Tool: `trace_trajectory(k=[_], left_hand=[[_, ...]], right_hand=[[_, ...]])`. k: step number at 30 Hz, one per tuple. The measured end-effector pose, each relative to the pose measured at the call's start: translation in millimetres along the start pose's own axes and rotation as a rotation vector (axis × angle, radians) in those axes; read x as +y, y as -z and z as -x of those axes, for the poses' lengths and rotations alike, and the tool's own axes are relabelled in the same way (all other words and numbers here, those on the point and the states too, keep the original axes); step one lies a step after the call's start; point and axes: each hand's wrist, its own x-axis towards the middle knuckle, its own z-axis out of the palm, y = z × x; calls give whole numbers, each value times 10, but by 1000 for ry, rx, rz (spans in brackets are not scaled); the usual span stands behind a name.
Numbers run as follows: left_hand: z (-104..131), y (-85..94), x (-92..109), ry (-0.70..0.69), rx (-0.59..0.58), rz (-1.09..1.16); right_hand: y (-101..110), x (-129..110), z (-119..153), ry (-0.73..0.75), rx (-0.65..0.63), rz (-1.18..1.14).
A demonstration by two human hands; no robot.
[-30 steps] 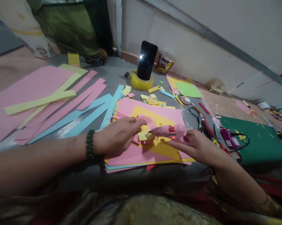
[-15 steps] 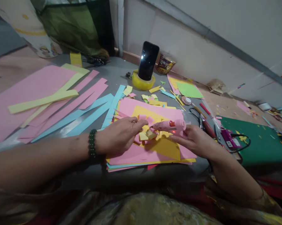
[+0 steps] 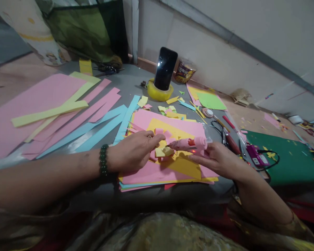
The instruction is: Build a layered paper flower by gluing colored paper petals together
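Observation:
My right hand [image 3: 222, 158] is wrapped around a pink glue gun [image 3: 189, 144] with a small red light. Its nozzle points left and is at the folded paper piece [image 3: 162, 152], made of yellow and pink loops; whether it touches cannot be told. My left hand [image 3: 134, 150], wearing a ring and a dark green bead bracelet [image 3: 103, 159], pinches the left side of that piece, its fingertips partly hidden. Beneath lies a yellow-orange sheet [image 3: 186, 166] on a stack of coloured paper [image 3: 143, 177].
Paper strips [image 3: 104, 130] and a large pink sheet [image 3: 39, 101] lie left. Behind the stack, a phone [image 3: 166, 68] leans in a yellow tape roll [image 3: 160, 92] beside a noodle cup [image 3: 185, 70]. Scissors [image 3: 222, 132] and a purple power strip [image 3: 256, 155] are at right.
The glue gun's nozzle has shifted slightly lower and left over the paper loops, its body tilting a little. My left hand stays on the paper piece.

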Motion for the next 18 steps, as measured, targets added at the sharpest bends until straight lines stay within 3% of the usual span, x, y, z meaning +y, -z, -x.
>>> trace_trajectory(k=[7,14,18], left_hand=[[-6,11,16,15,-71,-20],[4,10,7,-4,-29,-25],[-4,19,14,-4,-43,-29]], right_hand=[[15,27,-11,-35,-11,53],[15,-19,-1,-15,-61,9],[25,-5,-10,-35,-5,45]])
